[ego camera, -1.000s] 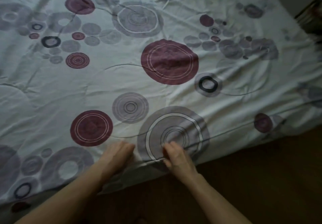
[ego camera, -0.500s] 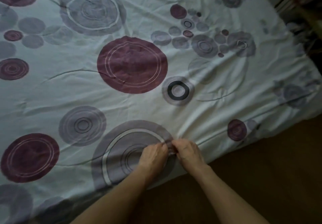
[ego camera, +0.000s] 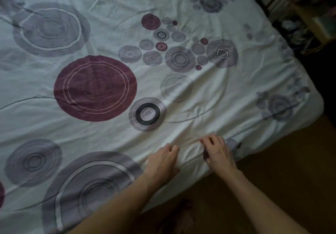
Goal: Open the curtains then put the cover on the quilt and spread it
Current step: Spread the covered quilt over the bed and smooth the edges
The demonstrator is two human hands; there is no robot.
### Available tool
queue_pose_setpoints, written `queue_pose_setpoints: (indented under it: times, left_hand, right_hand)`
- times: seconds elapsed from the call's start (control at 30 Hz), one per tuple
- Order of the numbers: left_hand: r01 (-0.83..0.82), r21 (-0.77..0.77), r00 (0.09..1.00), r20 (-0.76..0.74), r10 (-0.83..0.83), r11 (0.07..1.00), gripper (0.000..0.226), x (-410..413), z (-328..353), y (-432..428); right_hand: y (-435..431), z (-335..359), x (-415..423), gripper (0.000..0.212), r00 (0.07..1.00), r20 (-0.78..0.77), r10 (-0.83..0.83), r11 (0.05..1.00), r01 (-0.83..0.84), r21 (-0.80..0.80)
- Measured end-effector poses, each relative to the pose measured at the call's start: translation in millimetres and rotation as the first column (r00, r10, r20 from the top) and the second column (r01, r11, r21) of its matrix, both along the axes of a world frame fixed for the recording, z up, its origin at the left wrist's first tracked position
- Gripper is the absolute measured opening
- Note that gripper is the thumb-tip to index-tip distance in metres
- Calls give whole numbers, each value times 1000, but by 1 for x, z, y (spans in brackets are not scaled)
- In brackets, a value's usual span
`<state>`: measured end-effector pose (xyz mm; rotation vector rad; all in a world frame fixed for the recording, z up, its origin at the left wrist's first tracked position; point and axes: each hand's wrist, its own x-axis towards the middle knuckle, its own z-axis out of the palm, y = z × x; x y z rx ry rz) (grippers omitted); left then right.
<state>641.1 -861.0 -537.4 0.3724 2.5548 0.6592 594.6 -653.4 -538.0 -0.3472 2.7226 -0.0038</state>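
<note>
**Both hands at the near edge of the covered quilt**

The quilt cover (ego camera: pixel 163 92), white with purple and grey circles, lies spread flat across the frame from 9 o'clock to 3 o'clock, its near edge running along the brown floor (ego camera: pixel 272 188) at 5 o'clock. The left hand (ego camera: pixel 163 161) rests palm-down on the fabric at 6 o'clock, fingers loosely curled and close together, knuckles up. Just beside it, toward 5 o'clock, the right hand (ego camera: pixel 218 152) sits on the edge seam with its fingers bent; whether they pinch the fabric I cannot tell. Dark furniture (ego camera: pixel 309 15) stands at 2 o'clock.
</note>
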Motion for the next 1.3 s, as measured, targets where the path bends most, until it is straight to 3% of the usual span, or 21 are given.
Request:
queue_pose_setpoints:
  times: [0.07,0.17,0.3,0.5,0.57,0.63,0.73,0.87,0.97,1.13,1.3]
  left_hand:
    - [-28,-5,999,-23,28,1000,54,-25,-4,42]
    - [-98,-53,995,6,99,994,58,-59,-19,105]
    - [-161,-154,987,-39,157,975,32,-78,-43,161]
    - [-83,-244,994,53,99,966,23,-83,-49,184]
    - [-92,-219,992,64,109,971,20,-91,-45,188]
    - [-138,-133,988,48,145,982,23,-97,-39,202]
    - [-159,-74,986,38,162,984,52,-117,-30,245]
    - [-98,-93,995,-40,95,991,60,-166,-25,311]
    - [-65,-122,998,-5,65,990,66,-205,-26,352]
    - [-1,-157,1000,8,3,988,22,-253,-30,388]
    - [122,-158,986,134,-101,980,22,-260,-33,405]
  right_hand:
    - [34,-3,-24,52,1000,-13,1,999,-1,46]
    - [71,-15,-55,32,996,-36,77,996,-75,48]
    - [88,-30,-77,24,981,54,186,980,-181,-80]
    - [134,-24,-70,16,972,188,141,956,-85,-280]
    - [160,-20,-75,17,981,151,120,938,-62,-341]
    - [191,-17,-87,30,995,39,87,951,-71,-300]
    - [241,-10,-113,50,998,-44,42,990,-48,-132]
    - [289,-4,-151,47,999,-41,36,999,-36,-4]
    - [301,-10,-184,37,993,-33,115,993,-115,28]
    - [311,-16,-230,32,952,193,237,971,-227,-75]
    - [336,-19,-227,30,936,294,192,968,-130,-216]
